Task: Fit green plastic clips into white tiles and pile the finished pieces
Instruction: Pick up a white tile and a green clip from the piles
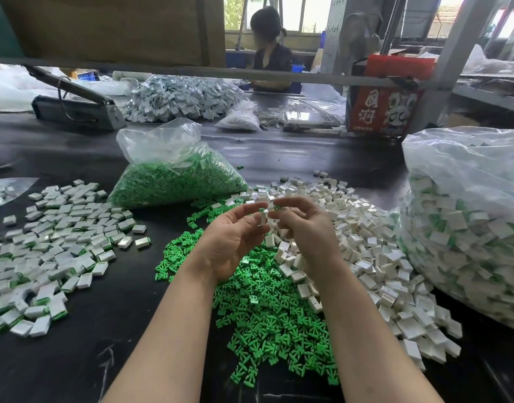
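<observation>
Nearest, loose green clips point(267, 309) heaped matte and pronged on the dark table point(84, 359), hollow white tiles point(375, 251) banked to their right. Above them, left hand point(235, 237) and right hand point(305, 225) pinching one tile point(264, 218) with a clip at its top, not clearly seated. Far left, finished pieces point(55, 237) spread wide, yet plenty unassembled.

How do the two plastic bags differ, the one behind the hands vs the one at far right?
The bag behind the hands holds loose green clips; the bag at far right holds white tiles with green showing in them. The first is smaller and slumps low with its mouth crumpled upward; the second is bigger, bulging and runs past the frame edge. Both are clear plastic and sit on the dark table.
</observation>
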`<state>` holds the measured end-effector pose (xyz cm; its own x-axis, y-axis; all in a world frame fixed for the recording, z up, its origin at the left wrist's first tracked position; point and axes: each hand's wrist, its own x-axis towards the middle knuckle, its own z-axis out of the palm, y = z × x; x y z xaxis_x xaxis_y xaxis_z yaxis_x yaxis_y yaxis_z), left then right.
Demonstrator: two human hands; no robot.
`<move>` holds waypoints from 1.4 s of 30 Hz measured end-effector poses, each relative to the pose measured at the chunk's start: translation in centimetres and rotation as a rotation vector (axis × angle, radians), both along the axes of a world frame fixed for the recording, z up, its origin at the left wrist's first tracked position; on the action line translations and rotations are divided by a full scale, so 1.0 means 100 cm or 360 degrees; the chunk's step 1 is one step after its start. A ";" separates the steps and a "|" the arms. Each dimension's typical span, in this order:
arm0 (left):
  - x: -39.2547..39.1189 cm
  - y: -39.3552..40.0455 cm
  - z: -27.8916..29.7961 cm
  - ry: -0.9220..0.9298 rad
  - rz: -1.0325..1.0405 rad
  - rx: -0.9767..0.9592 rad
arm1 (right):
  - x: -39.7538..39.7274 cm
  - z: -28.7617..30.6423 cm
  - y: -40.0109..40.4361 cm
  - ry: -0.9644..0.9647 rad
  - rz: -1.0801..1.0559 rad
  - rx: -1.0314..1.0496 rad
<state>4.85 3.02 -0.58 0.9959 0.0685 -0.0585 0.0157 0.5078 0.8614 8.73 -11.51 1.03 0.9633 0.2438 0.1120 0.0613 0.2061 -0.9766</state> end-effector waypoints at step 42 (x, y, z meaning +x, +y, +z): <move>-0.007 -0.014 0.020 -0.0178 0.0282 0.0706 | -0.003 -0.002 0.007 0.0063 0.0759 0.0014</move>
<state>4.16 1.63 1.47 0.9653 0.2314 0.1211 -0.1425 0.0780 0.9867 8.46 -10.86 0.81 0.7480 0.6587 0.0814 -0.0794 0.2105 -0.9744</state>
